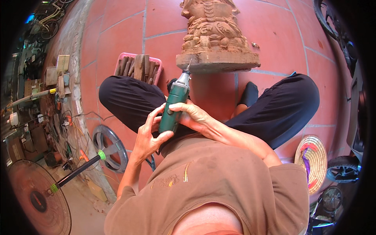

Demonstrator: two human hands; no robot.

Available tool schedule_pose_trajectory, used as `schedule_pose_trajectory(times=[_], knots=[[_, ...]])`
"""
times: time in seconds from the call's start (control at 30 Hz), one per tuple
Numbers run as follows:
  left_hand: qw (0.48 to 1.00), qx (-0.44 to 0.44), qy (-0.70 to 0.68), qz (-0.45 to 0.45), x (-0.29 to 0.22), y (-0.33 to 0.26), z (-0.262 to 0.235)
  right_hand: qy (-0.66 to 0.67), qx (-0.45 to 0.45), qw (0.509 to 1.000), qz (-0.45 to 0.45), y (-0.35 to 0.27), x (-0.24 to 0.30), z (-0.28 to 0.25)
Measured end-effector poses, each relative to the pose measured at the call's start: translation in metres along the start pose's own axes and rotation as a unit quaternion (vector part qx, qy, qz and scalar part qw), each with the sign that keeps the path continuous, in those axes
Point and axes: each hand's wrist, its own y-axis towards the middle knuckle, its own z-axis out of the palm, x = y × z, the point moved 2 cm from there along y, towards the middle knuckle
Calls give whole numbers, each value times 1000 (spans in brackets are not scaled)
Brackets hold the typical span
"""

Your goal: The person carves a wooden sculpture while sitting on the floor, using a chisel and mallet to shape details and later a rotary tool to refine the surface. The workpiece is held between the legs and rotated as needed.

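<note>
Above the lap, the left hand and right hand both grasp the green rotary tool. Its bit points toward the wooden carving.

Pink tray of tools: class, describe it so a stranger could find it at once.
Start at the carved wooden statue on the red tiles. Left of its base, behind the person's knee, lies the pink tray. It alone holds a row of brown wooden-handled tools.

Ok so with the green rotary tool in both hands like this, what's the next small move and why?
Probably ease the rotary tool forward, so its bit meets the wooden carving. The bit's tip sits just short of the carving's base edge, not clearly touching. Both the left hand and the right hand grip the green body, so the tool looks steadied for a short advance.
</note>
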Motion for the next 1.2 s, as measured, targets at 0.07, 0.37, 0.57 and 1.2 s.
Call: schedule_pose_trajectory(times=[0.07, 0.37, 0.57, 1.2], knots=[[999, 6, 31, -22, 0, 5, 1, 4, 0, 1000, -2, 0, -1, 0], [972, 24, 234, 5, -24, 38, 5, 3, 43, 998, -39, 13, -8, -2], [947, 33, 307, 85, -35, 61, -26, 13, 89, 995, -44, 17, 7, 13], [812, 140, 528, 206, -77, 139, -69, 138, 69, 977, -148, 73, 32, 35]])
